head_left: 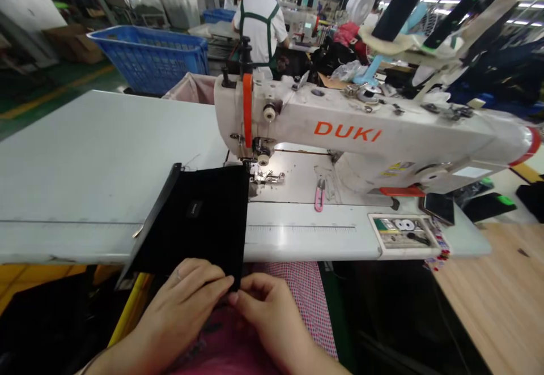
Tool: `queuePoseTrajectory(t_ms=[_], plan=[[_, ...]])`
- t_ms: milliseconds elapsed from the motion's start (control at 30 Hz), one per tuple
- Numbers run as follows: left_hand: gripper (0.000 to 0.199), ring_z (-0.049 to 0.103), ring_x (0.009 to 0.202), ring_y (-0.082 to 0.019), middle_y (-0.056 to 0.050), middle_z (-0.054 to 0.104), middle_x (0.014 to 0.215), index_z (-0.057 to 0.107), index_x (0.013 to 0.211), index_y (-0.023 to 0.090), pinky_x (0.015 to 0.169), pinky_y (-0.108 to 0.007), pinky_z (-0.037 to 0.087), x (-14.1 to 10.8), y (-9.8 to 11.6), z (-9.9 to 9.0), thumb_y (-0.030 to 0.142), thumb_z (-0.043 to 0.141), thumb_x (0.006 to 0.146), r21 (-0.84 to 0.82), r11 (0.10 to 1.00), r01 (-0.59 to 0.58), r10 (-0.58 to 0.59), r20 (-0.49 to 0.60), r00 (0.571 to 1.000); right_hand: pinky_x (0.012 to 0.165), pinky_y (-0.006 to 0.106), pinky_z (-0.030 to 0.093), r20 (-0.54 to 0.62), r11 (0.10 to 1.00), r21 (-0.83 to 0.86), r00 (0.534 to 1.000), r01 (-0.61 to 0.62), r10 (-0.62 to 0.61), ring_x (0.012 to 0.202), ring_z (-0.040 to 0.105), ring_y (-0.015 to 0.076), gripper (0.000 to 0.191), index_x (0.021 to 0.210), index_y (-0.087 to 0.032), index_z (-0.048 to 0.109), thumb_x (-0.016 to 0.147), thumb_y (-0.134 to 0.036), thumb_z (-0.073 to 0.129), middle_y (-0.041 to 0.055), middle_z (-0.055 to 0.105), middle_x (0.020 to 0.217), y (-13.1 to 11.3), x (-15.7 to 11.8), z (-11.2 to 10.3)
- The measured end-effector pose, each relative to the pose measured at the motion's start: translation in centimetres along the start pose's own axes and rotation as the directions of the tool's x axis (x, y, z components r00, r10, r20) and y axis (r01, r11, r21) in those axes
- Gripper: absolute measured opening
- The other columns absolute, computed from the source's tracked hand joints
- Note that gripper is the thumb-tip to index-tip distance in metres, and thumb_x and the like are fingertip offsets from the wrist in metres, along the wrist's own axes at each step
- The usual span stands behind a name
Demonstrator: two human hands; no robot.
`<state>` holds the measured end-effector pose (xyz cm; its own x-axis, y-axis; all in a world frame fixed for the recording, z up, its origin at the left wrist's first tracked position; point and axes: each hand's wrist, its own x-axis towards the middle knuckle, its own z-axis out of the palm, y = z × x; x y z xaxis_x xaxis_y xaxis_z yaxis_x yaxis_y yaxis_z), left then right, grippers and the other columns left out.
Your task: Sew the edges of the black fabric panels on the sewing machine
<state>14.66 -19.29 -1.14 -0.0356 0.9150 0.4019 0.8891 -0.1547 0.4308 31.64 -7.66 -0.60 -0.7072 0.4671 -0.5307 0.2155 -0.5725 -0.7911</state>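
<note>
A black fabric panel (204, 216) with a small dark label lies on the sewing machine table, its right edge reaching up to the presser foot (249, 171). The near end of the panel hangs over the table's front edge. My left hand (191, 290) lies over its near edge, fingers together and pressing the cloth. At the near right corner, my right hand (266, 301) pinches the fabric edge between thumb and fingers. Both hands almost touch there. The white sewing machine (306, 120) with orange lettering stands behind the panel.
Pink thread snips (319, 195) lie on the machine bed. A small tray (403, 233) is set into the table at right, with a phone (437, 208) behind it. A blue basket (148, 58) stands beyond the table. A person (261, 24) sits farther back. Thread cones (402, 4) rise at upper right.
</note>
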Motion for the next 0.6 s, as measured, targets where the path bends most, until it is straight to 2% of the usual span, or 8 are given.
queuePoseTrajectory(t_ms=[167,300,467,600], plan=[[0.028,0.057,0.106,-0.017,-0.002,0.067,0.112,0.069,0.126,0.021,0.101,-0.030,0.046,0.0,-0.1,-0.6,0.014,0.047,0.110,0.022,0.999,-0.045,0.043,0.067,0.997,0.053,0.023,0.033,0.005,1.000,0.006,1.000,-0.001,0.001,0.055,0.051,0.0101,0.041,0.079,-0.016,0.069,0.074,-0.052,0.087,-0.0028,0.060,0.062,-0.5,-0.2,0.0],[0.030,0.059,0.105,-0.016,-0.002,0.068,0.110,0.068,0.126,0.021,0.100,-0.028,0.048,0.1,-0.1,-1.1,0.008,0.048,0.108,-0.016,0.998,-0.056,0.056,0.042,0.998,0.054,0.023,0.034,0.001,1.000,0.015,1.000,-0.010,0.010,0.056,0.049,0.0097,0.044,0.076,-0.016,0.070,0.070,-0.054,0.090,-0.0029,0.059,0.063,-0.7,-0.1,0.0],[0.040,0.057,0.114,-0.019,-0.004,0.066,0.119,0.062,0.135,0.021,0.104,-0.033,0.047,-0.2,-0.2,-1.4,0.001,0.052,0.103,-0.005,0.997,-0.080,0.080,0.125,0.989,0.057,0.022,0.038,0.027,0.999,0.029,0.999,0.035,-0.036,0.061,0.053,0.0104,0.028,0.082,-0.015,0.074,0.075,-0.039,0.086,-0.0022,0.063,0.067,-0.7,-0.1,0.0],[0.035,0.058,0.114,-0.022,-0.006,0.068,0.118,0.065,0.129,0.018,0.109,-0.040,0.043,0.3,0.1,-1.6,0.001,0.054,0.101,0.094,0.988,-0.121,0.110,0.116,0.987,0.058,0.021,0.042,0.039,0.994,-0.089,0.997,0.064,-0.060,0.062,0.055,0.0107,0.016,0.085,-0.017,0.072,0.082,-0.031,0.079,-0.0024,0.063,0.070,-0.8,-0.7,-0.2]])
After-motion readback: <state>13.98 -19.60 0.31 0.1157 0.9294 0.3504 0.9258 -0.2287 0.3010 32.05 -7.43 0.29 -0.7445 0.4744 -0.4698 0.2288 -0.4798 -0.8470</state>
